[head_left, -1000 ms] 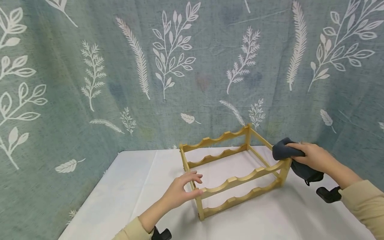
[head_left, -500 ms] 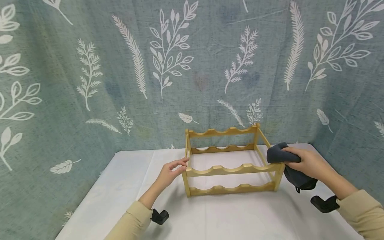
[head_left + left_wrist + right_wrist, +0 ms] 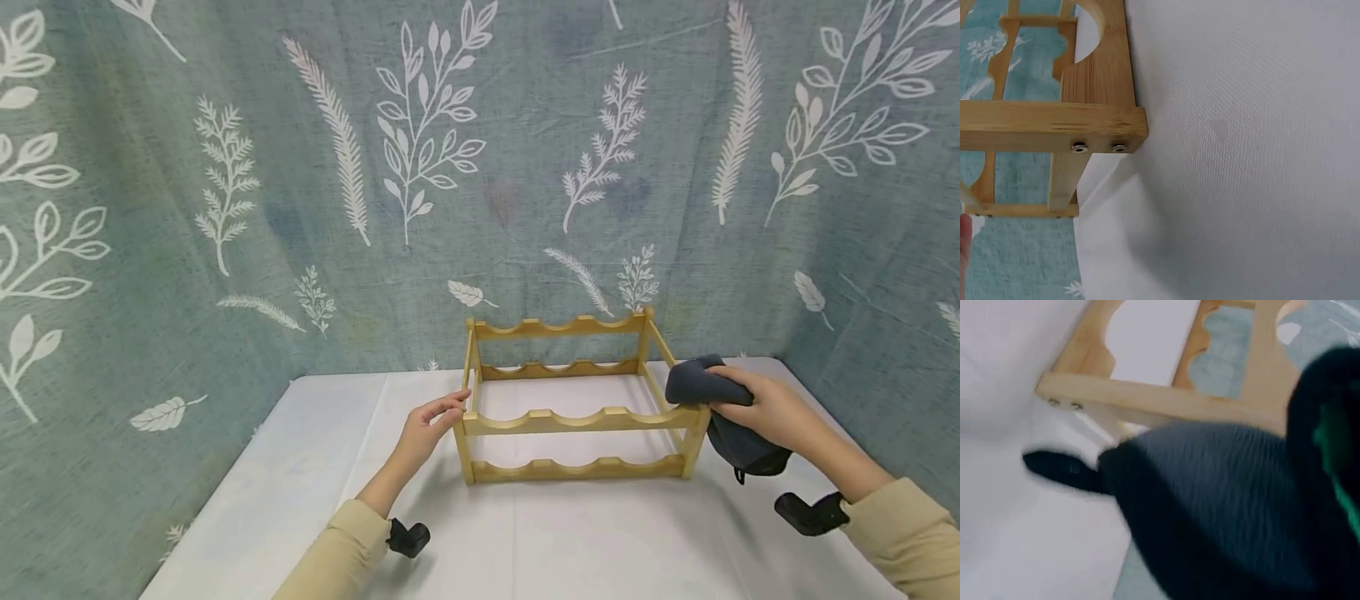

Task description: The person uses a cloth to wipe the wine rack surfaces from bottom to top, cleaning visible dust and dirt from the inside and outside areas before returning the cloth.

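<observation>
A two-tier wooden wine rack (image 3: 573, 422) with scalloped rails stands on the white table. My left hand (image 3: 422, 429) is at its left front upper corner, fingertips against the wood with the fingers loosely extended. In the left wrist view only a fingertip (image 3: 965, 240) shows beside the rack (image 3: 1054, 125). My right hand (image 3: 772, 408) grips a soft dark navy fabric item (image 3: 705, 385), which hangs down against the rack's right front corner. Close up in the right wrist view, the fabric item (image 3: 1210, 487) has a black edge, a small black loop and some green inside; its kind is unclear.
A white cloth covers the table (image 3: 600, 542). Behind it and at both sides hangs a teal curtain (image 3: 517, 192) with white leaf prints. Black wrist cameras sit on both wrists.
The rack has turned and its left front corner has swung away from me, so its front now faces me squarely. Both hands moved along with it; the right kept hold of the fabric item.
</observation>
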The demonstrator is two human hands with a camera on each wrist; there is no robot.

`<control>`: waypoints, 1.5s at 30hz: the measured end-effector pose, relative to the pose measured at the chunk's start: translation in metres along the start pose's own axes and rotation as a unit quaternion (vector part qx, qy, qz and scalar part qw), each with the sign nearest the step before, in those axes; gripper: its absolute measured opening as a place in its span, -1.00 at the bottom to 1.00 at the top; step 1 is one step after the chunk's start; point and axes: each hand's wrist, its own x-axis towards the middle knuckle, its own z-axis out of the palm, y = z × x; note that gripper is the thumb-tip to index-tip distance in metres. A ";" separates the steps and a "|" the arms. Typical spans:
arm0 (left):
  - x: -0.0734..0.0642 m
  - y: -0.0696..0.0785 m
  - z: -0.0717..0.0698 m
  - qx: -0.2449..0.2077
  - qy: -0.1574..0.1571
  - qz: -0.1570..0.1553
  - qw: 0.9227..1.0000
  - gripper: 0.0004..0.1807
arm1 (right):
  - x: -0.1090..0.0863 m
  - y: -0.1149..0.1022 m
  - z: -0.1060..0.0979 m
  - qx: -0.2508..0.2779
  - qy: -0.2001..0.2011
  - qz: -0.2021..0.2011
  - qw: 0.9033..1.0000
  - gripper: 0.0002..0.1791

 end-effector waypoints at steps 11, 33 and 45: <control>-0.001 -0.003 0.001 -0.008 0.009 0.005 1.000 -0.84 | -0.013 -0.087 0.012 0.027 0.135 -0.153 0.979 -0.41; 0.000 0.001 0.008 -0.015 0.002 -0.002 1.000 -0.79 | 0.036 -0.155 0.195 0.009 -0.154 -0.136 0.979 -0.44; -0.001 0.000 0.004 -0.010 0.015 0.006 1.000 -0.82 | 0.035 -0.164 0.201 0.005 -0.144 -0.151 0.978 -0.44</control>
